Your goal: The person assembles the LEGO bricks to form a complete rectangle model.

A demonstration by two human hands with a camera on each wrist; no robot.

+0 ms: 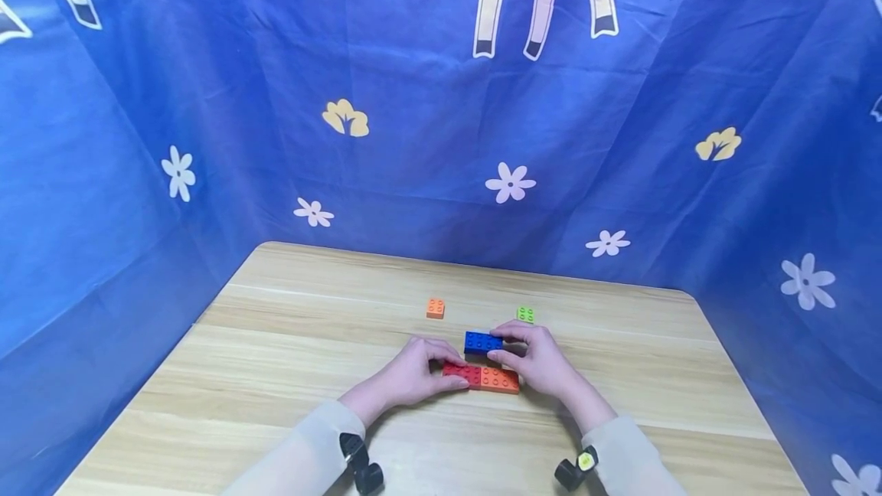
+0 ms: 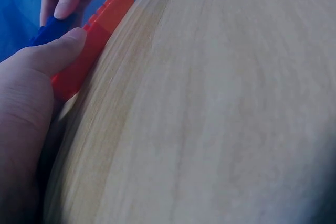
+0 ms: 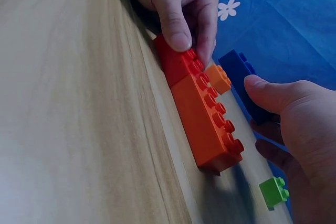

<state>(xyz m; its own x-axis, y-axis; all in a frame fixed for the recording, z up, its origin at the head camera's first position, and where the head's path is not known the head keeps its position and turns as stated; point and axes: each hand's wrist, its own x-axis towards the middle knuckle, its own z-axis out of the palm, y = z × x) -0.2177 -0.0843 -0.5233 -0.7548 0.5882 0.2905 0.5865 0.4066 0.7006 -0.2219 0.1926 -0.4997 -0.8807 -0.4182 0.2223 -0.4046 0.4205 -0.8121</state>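
Observation:
My left hand (image 1: 413, 375) pinches a red toy building brick (image 1: 472, 376) between thumb and fingers. End to end with it, on its right, lies an orange brick (image 1: 500, 380) of similar size, forming one straight row with studs up. My right hand (image 1: 543, 362) grips a dark blue brick (image 1: 478, 342) by its right end, thumb on the near side. The blue brick is just beyond the row, roughly parallel to it. In the right wrist view a gap separates the blue brick (image 3: 239, 74) from the orange brick's studs (image 3: 219, 118).
Farther back on the wooden table (image 1: 331, 305) sit a small orange brick (image 1: 435, 308) and a small light green brick (image 1: 526, 314), the latter just beyond my right fingers. A blue patterned cloth (image 1: 427, 174) hangs behind and at both sides of the table.

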